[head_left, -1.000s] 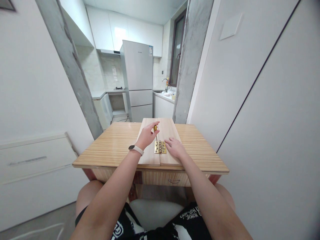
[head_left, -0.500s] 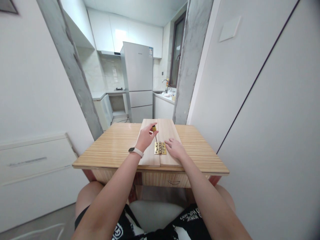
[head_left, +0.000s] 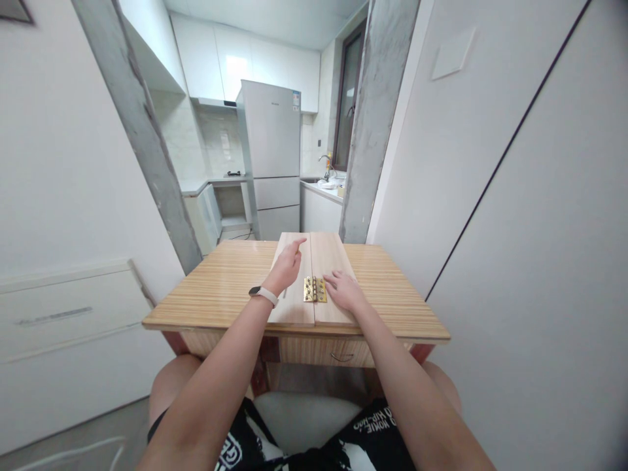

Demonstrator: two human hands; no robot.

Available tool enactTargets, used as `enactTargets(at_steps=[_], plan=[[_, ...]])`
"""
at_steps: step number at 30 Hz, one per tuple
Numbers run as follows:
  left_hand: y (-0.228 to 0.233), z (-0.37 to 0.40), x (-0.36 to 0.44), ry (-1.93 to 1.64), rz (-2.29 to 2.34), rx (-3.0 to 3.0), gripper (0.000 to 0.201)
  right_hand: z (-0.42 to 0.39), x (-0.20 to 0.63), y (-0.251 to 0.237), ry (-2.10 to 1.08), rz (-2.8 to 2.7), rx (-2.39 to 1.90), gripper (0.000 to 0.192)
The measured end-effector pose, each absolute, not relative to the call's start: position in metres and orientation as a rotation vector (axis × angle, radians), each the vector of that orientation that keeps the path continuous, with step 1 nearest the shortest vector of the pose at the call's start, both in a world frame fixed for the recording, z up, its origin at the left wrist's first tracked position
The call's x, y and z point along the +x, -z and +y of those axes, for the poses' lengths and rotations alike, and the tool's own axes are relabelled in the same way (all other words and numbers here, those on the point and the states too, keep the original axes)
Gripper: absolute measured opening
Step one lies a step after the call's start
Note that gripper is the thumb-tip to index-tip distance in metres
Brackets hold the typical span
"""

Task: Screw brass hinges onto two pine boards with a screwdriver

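My left hand (head_left: 287, 263) is closed above the left wooden board (head_left: 294, 313), its index finger pointing forward. A thin metal shaft of the screwdriver (head_left: 285, 294) shows below the palm; its handle is hidden in the fingers. To the right of this hand lies a brass hinge (head_left: 314, 290), flat across the seam of two pale boards, with screws in its holes. My right hand (head_left: 344, 290) lies open on the right wooden board (head_left: 326, 252), fingertips at the hinge's right edge.
The boards rest on a striped wooden table (head_left: 210, 288) with a drawer handle (head_left: 342, 357) at its front. Beyond stand a grey refrigerator (head_left: 272, 144) and a sink counter. A white cabinet (head_left: 63, 320) is at left, a white wall at right.
My left hand has moved left, lifting the screwdriver off the hinge and turning so that its handle is now hidden. My right hand has stayed in place.
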State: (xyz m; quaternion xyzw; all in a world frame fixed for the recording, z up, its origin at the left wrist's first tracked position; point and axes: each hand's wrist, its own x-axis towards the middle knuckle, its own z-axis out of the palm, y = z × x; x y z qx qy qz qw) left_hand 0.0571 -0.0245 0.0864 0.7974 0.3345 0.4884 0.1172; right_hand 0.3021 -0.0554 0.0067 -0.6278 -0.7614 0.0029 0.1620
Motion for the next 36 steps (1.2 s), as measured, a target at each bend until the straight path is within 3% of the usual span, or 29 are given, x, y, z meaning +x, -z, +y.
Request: enactTargets(at_steps=[11,23,36], plan=[[-0.062,-0.014,0.070,-0.537,1.401,2.704,0.017,-0.055,0.302,-0.007,-0.024,-2.161,-1.809,0.050],[-0.052,-0.011,0.075,-0.432,1.424,2.854,0.016,-0.056,0.302,-0.006,-0.004,-2.160,-1.792,0.050],[-0.057,-0.016,0.083,-0.294,1.575,2.848,0.035,-0.058,0.301,-0.008,-0.009,-2.162,-1.799,0.051]])
